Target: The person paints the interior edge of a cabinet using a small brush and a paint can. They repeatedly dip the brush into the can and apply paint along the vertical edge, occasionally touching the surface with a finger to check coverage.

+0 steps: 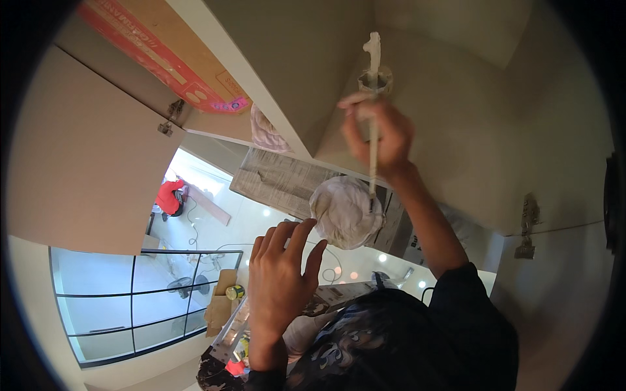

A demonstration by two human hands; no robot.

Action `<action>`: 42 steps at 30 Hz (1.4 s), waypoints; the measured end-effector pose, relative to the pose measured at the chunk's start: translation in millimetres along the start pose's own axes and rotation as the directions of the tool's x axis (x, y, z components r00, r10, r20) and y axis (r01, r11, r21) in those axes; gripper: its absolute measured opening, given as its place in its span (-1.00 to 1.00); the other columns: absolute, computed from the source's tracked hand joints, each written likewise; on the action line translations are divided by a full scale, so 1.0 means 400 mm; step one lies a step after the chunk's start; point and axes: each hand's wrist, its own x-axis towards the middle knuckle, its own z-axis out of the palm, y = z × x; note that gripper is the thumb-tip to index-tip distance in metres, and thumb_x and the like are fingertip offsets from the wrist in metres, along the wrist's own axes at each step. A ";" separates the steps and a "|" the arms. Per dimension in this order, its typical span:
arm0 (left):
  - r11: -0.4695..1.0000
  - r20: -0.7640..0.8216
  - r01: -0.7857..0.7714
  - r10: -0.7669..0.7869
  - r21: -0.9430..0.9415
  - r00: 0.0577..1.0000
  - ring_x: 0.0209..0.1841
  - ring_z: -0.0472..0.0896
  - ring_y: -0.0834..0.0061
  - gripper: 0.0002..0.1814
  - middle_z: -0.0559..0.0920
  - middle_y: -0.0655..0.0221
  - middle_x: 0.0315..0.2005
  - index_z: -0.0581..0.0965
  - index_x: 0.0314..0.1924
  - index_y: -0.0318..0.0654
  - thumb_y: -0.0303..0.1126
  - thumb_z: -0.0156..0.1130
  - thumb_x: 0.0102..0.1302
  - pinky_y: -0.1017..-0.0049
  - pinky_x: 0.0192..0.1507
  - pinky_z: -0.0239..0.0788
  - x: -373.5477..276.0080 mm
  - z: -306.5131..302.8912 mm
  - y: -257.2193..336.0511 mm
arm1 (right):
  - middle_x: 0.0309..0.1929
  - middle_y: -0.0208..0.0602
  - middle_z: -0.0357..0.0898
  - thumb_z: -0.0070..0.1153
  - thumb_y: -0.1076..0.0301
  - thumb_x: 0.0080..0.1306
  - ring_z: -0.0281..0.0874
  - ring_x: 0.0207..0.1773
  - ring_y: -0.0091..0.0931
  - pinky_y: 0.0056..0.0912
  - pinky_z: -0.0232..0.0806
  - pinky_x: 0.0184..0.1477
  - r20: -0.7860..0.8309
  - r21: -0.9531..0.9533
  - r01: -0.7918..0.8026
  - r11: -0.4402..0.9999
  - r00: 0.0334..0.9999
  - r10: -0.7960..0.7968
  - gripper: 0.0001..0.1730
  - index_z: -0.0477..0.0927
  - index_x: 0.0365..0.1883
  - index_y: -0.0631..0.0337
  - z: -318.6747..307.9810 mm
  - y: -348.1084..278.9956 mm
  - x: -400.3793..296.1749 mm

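My right hand, blurred, is closed around a long, thin, pale stick, perhaps a brush handle. Its lower end is dark and lies over a round bundle of crumpled whitish cloth. Just past my fingers, inside the open cabinet, stands a small can with a smeared rim. A white-coated flat strip shows at the can; I cannot tell whether it joins the stick. My left hand hovers to the lower left of the bundle, fingers apart and holding nothing.
A cabinet door swings out at left, and a hinge shows at right. A cardboard box lies in the neighbouring compartment. Newsprint covers a surface below. Beneath me is a ladder. A person in red crouches farther off.
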 end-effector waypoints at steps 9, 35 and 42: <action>0.994 0.021 -0.084 0.083 0.067 0.996 -0.15 0.63 0.16 -0.63 0.66 0.25 -0.21 0.61 0.05 -0.20 -0.38 0.42 0.23 0.23 -0.09 0.41 -0.015 -0.003 0.001 | -0.26 -0.30 0.65 -0.09 0.44 0.44 0.67 -0.31 -0.44 -0.28 0.51 -0.12 0.472 0.096 -0.682 0.725 0.672 0.570 -0.77 0.60 -0.11 0.34 -0.244 0.165 0.224; 0.981 0.128 0.184 -0.175 -0.058 0.976 -0.39 0.57 0.23 -0.62 0.65 0.20 -0.29 0.66 -0.04 -0.30 -0.49 0.50 0.09 0.25 -0.20 0.44 0.059 -0.040 0.038 | -0.59 -0.15 0.60 0.25 0.34 0.35 0.63 -0.51 -0.32 -0.24 0.34 -0.42 0.885 -0.227 -0.393 0.891 0.298 0.357 -0.81 0.64 -0.34 0.33 -0.141 0.328 0.298; 0.974 0.110 0.219 -0.211 -0.063 0.971 -0.39 0.58 0.31 -0.62 0.68 0.22 -0.26 0.68 -0.05 -0.30 -0.52 0.50 0.09 0.30 -0.22 0.45 0.054 -0.035 0.039 | -0.58 -0.14 0.61 0.26 0.33 0.37 0.62 -0.51 -0.30 -0.23 0.39 -0.38 0.880 -0.157 -0.430 0.889 0.347 0.324 -0.77 0.65 -0.37 0.35 -0.134 0.335 0.286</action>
